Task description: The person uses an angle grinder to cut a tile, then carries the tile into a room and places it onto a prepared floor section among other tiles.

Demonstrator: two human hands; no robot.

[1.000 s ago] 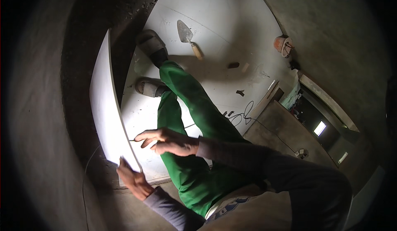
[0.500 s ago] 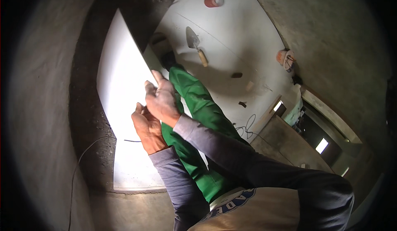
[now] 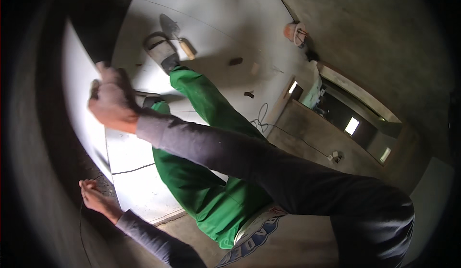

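Observation:
A large thin white panel (image 3: 79, 85) stands tilted at the left, close to the wall. My right hand (image 3: 115, 100) grips its upper right edge, fingers curled over it. Lower down, my left hand (image 3: 97, 197) is beside the panel's bottom corner, apart from it, with fingers curled together. A thin black cable (image 3: 134, 169) crosses the white floor sheeting and passes by that hand. Whether the fingers hold the cable, I cannot tell. My legs in green trousers stretch across the white sheeting (image 3: 211, 18).
A trowel (image 3: 185, 47) with a wooden handle lies beside my foot. Small dark pieces (image 3: 235, 61) are scattered on the sheeting. An orange-and-white bucket (image 3: 295, 33) stands by the right wall. A coiled cord (image 3: 261, 116) runs toward a socket block (image 3: 336, 156).
Both hands were together at the panel's edge. My right hand and the panel have shifted left; my left hand has come off and moved down and left. The view has turned too.

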